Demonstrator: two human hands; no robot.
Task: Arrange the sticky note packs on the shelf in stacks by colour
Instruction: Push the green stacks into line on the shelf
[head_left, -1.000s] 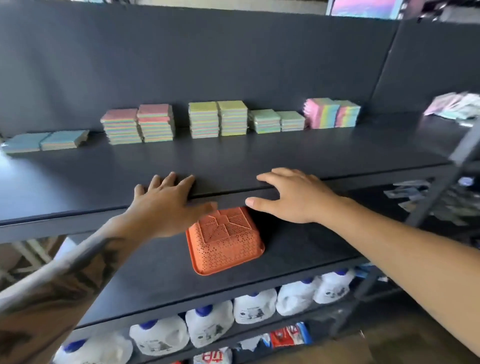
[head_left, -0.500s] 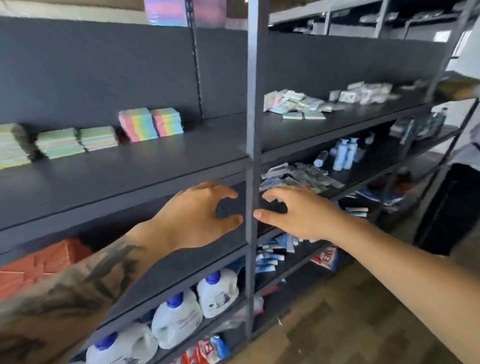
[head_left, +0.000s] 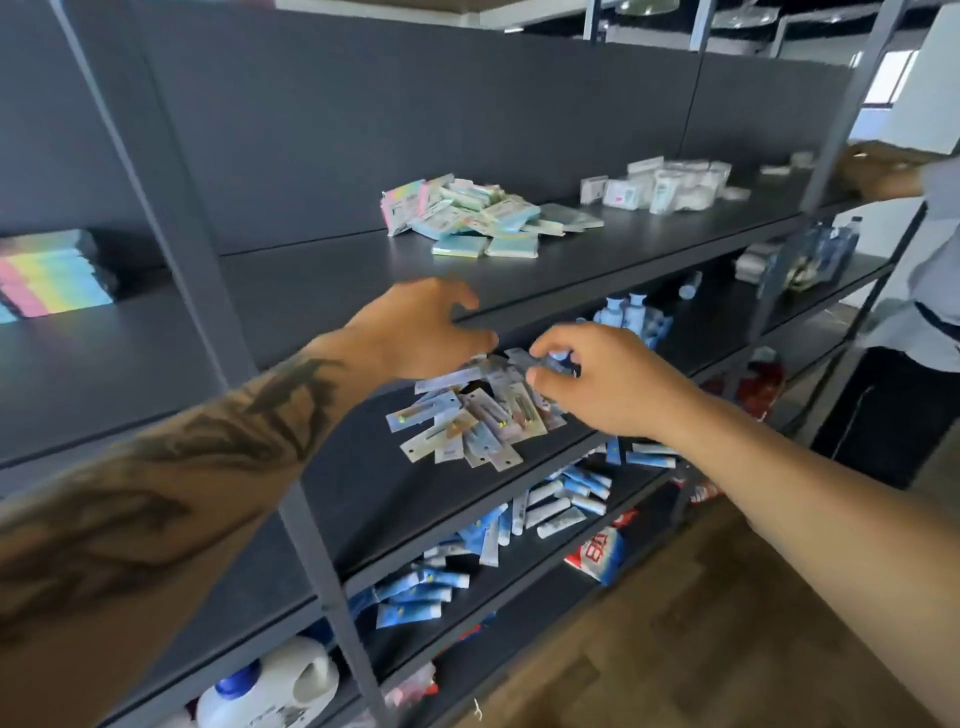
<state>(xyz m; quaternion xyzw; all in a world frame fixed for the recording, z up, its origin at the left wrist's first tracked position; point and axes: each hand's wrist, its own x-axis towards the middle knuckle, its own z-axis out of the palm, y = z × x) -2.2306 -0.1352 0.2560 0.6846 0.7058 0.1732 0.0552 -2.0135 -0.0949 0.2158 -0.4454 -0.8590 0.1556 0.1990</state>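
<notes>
One rainbow stack (head_left: 52, 278) standing far left of the loose packs (head_left: 475, 218) on the shelf (head_left: 322, 283); that jumble still unsorted. Both hands below the packs, left (head_left: 421, 330) relaxed and empty, right (head_left: 597, 382) loosely curled, apparently empty.

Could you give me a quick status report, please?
Both hands, left and right, open, holding nothing. Loose packs unsorted on upper shelf. Nothing in the way.
</notes>
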